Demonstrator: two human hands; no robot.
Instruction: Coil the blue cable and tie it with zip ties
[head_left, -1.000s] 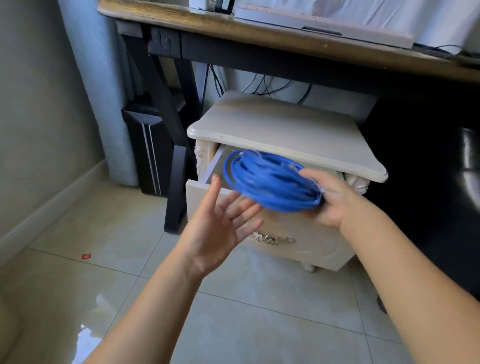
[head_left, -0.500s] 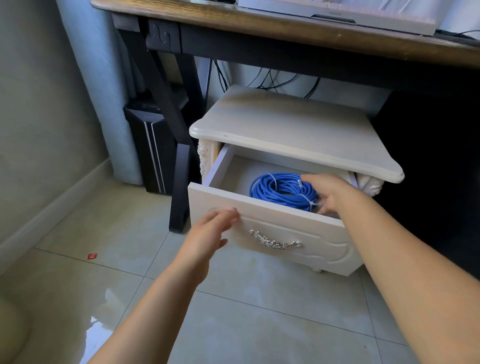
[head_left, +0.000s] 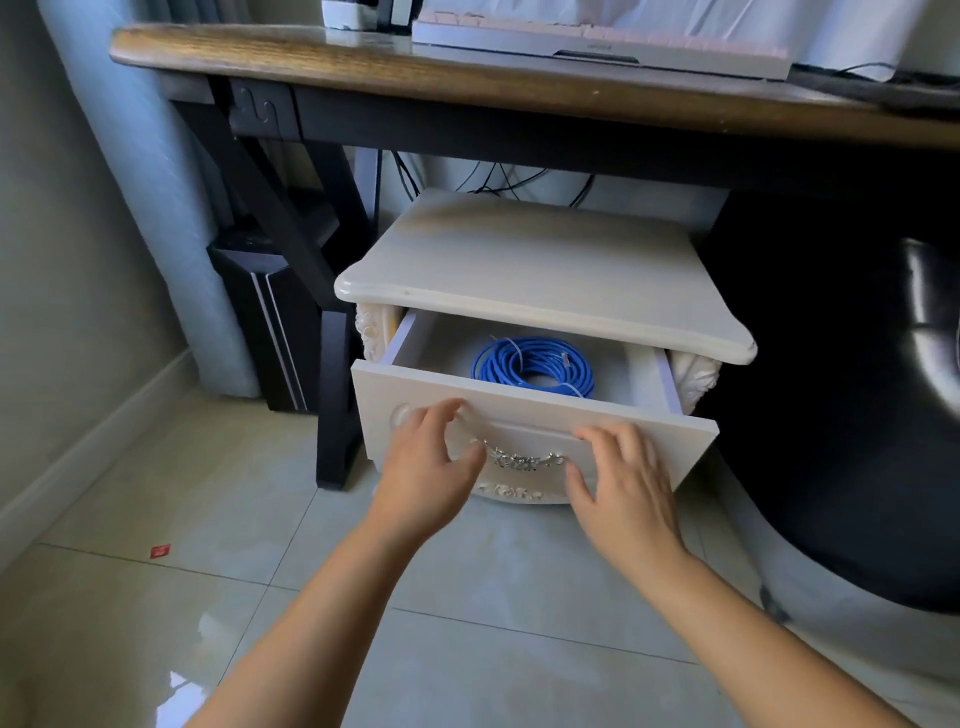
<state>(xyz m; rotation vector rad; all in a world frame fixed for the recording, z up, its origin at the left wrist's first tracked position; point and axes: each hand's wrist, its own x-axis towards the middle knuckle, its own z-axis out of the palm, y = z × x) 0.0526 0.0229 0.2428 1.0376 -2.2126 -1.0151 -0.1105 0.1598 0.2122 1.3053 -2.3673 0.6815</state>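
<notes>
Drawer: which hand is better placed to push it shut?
Left, marginally: left hand reaches higher on the drawer front, thumb by the handle; right hand sits lower. Cable already inside.

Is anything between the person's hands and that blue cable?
Only the drawer front: the left hand and right hand touch its outer face, and the blue cable lies behind it inside the open drawer. Nothing covers the cable from above.
</notes>
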